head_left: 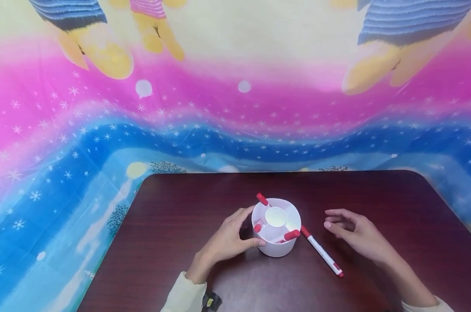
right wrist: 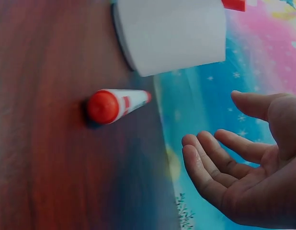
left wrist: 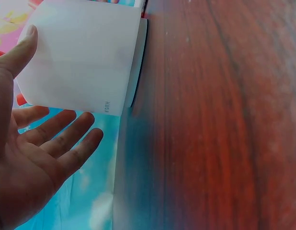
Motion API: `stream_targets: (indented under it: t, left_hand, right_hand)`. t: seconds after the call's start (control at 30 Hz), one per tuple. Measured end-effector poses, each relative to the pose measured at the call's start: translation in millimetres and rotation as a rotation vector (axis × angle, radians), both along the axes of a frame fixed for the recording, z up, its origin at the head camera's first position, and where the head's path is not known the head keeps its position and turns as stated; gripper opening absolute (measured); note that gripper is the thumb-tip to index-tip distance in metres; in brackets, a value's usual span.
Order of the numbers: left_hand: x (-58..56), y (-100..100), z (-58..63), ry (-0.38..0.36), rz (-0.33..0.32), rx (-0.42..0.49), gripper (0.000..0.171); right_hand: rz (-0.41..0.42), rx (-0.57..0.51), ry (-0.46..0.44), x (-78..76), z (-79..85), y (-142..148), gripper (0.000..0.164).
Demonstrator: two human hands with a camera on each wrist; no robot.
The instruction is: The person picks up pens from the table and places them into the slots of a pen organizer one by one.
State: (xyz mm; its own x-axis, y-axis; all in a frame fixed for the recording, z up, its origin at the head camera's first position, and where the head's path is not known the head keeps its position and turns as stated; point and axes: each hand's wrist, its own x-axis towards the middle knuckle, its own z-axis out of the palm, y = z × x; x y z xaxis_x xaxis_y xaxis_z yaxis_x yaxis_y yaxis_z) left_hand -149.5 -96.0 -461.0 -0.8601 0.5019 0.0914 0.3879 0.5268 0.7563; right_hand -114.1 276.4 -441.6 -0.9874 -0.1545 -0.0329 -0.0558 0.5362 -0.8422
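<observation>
A round white pen holder [head_left: 276, 250] with a raised round centre stands on the table. Three red-capped markers lean in its outer ring, one cap [head_left: 262, 199] at the back, one cap [head_left: 258, 226] at the left and one cap [head_left: 291, 235] at the front right. My left hand [head_left: 231, 236] holds the holder's left side, thumb at the front and index finger behind. Just right of the holder lies a white marker [head_left: 323, 252] with red ends, also seen end-on in the right wrist view. My right hand [head_left: 362, 234] hovers right of this marker, fingers loosely bent, holding nothing.
The dark reddish-brown table [head_left: 173, 208] has rounded far corners. Behind it hangs a colourful cloth [head_left: 220, 95] with snowflakes and cartoon figures. A small black item [head_left: 211, 301] shows beside the left sleeve.
</observation>
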Motion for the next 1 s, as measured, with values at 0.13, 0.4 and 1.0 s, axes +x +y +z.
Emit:
stream_targets:
  t: [0.13, 0.4, 1.0]
  left_hand:
    - [-0.6, 0, -1.0, 0.002, 0.005, -0.007, 0.097]
    - [-1.0, -1, -2.3, 0.008, -0.002, -0.001, 0.097]
    - [-1.3, -1, -2.8, 0.028, -0.009, 0.013, 0.096]
  right_hand:
    - [0.006, 0.02, -0.006, -0.4, -6.9, 0, 0.05]
    - [0.016, 0.11, -0.007, -1.0, -15.7, -1, 0.052]
    - [0.073, 0.091, -0.064, -0.1, -23.3, -10, 0.051]
